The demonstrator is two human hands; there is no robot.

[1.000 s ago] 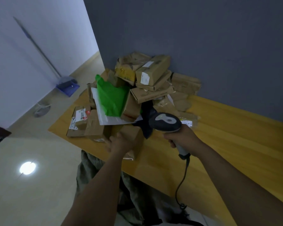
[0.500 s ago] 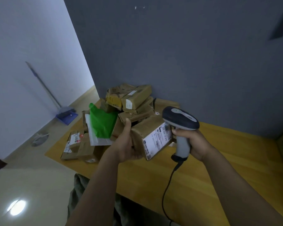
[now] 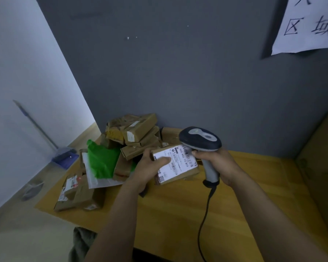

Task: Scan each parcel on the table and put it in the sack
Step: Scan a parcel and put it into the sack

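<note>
Many parcels (image 3: 133, 140) remain heaped at the table's (image 3: 254, 176) left. The left hand (image 3: 148, 170) grasps a cardboard parcel (image 3: 175, 164) above the table, thumb across its label, possibly blocking the barcode. The right hand (image 3: 219, 165) clenches the scanner (image 3: 201, 140), perhaps too close.

1 head view, angled down, close over table (image 3: 178, 214)
</note>
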